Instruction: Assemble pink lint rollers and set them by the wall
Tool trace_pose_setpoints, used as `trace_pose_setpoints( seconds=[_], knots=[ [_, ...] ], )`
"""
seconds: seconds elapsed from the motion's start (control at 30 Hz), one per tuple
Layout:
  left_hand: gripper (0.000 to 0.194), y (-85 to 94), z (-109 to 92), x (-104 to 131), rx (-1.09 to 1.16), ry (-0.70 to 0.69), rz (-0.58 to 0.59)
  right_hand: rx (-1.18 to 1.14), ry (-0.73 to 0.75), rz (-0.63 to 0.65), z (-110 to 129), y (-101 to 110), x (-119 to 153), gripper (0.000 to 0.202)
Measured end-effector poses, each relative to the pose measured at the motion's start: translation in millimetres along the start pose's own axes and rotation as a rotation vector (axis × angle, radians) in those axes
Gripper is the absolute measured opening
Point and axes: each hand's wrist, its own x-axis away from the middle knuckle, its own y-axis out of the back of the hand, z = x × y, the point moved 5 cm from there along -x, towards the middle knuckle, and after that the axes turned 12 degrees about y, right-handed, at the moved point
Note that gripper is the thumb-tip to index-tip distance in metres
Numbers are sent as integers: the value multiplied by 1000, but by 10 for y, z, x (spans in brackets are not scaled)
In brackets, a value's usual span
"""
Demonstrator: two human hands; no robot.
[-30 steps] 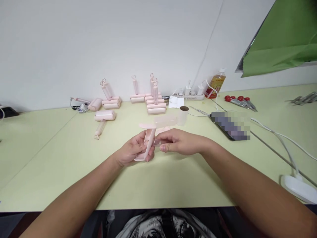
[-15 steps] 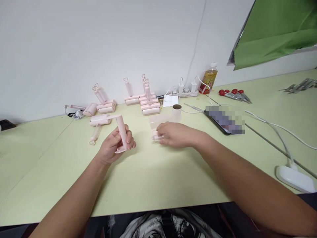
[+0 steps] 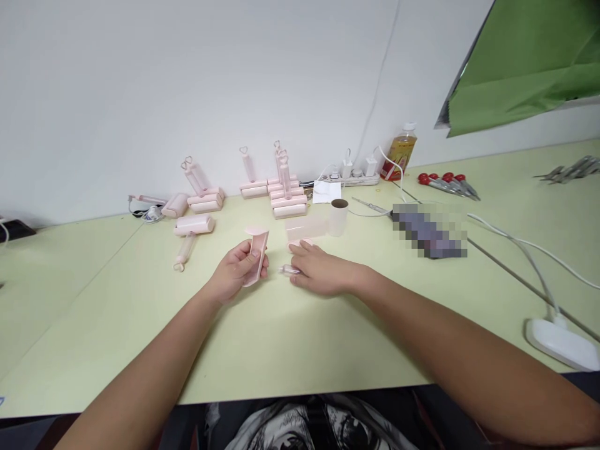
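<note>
Smooth, U-shaped pink bracket (image 3: 260, 249)

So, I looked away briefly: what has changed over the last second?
The left hand, still holding the pink bracket, has moved left, away from the right hand; the clear piece there is now apart from the bracket, though whether it's gripped I can't tell. The pink rollers, white tube and bottle stayed put.

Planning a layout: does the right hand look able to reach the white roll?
Likely yes: the right hand is near the white roll, nothing visible between, though it partly covers a clear piece.
</note>
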Motion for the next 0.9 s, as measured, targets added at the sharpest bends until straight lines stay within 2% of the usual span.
trace_pose_setpoints(
  seconds=[0.07, 0.17, 0.3, 0.37, 0.47, 0.5, 0.57, 0.7, 0.83, 0.9],
  knots=[
    [32, 55, -22, -5, -13, -15, -50, 36, 46, -6, 100, 36, 10, 37],
    [32, 104, -88, -15, -122, -40, -104, 63, 154, 23, 390, 108, 69, 31],
    [31, -32, -186, -72, -574, -18, -136, -91, 327, 203, 829, 78, 179, 29],
    [30, -140, -271, -130, -764, -72, -185, -68, 352, 173, 904, 81, 185, 30],
    [29, -238, -445, -258, -856, -164, -296, 95, 201, -24, 708, 124, 124, 34],
    [28, -251, -514, -310, -868, -193, -336, 123, 124, -67, 586, 122, 101, 36],
    [27, -294, -654, -429, -921, -270, -372, 163, 64, -121, 365, 95, 57, 40],
    [24, -496, -784, -728, -1125, -363, -248, 82, -15, -51, 78, -37, 2, 44],
    [18, -671, -664, -971, -1359, -328, -183, 47, -38, 16, 146, -76, 23, 46],
    [17, -714, -579, -1019, -1438, -368, -179, 38, -56, 47, 222, -74, 50, 46]
  ],
)
